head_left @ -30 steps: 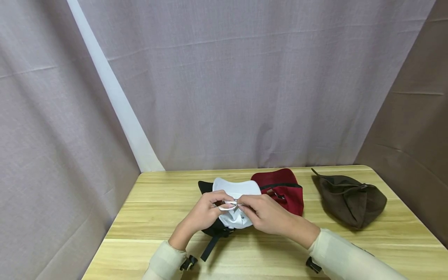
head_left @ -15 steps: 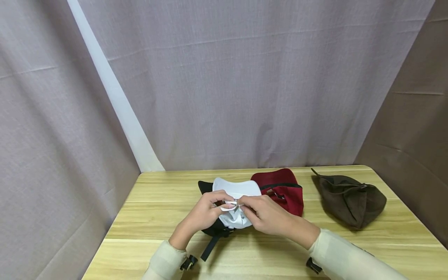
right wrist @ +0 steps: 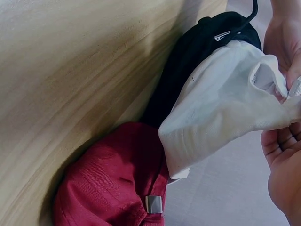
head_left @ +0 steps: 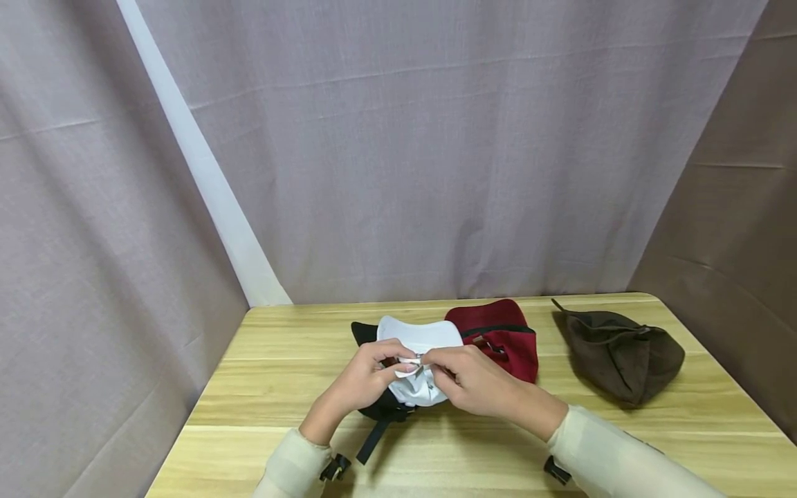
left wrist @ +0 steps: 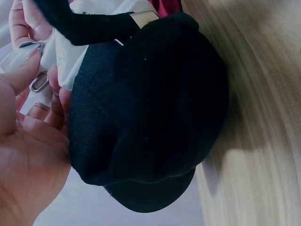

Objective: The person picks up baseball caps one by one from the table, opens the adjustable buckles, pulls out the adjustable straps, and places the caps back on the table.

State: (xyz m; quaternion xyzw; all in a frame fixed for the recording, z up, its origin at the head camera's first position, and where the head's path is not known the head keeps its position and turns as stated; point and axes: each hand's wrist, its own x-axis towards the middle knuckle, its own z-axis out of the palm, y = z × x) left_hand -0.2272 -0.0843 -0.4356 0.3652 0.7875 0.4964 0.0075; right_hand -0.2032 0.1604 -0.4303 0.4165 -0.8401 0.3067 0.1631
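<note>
A white cap (head_left: 418, 332) sits in the middle of the table, its brim pointing to the back. Both hands meet over its rear opening. My left hand (head_left: 364, 377) pinches the cap's white strap between thumb and fingers. From the other side, my right hand (head_left: 476, 379) pinches the strap close to the left fingertips. In the left wrist view a small metal buckle (left wrist: 39, 82) hangs at the strap beside the left thumb. Fingers partly hide the strap's end. Behind the white cap on the left lies a black cap (left wrist: 164, 103), partly covered by it.
A dark red cap (head_left: 498, 318) with a metal clasp (right wrist: 154, 204) lies right of the white one. Further right rests a dark brown hat (head_left: 629, 363). The black cap's loose strap (head_left: 373, 441) points toward the front. Curtains (head_left: 398, 152) stand behind the wooden table (head_left: 261, 394).
Both hands keep their pinch on the white cap's strap, with only tiny finger movement. The head view has shifted very slightly; the caps stay in place.
</note>
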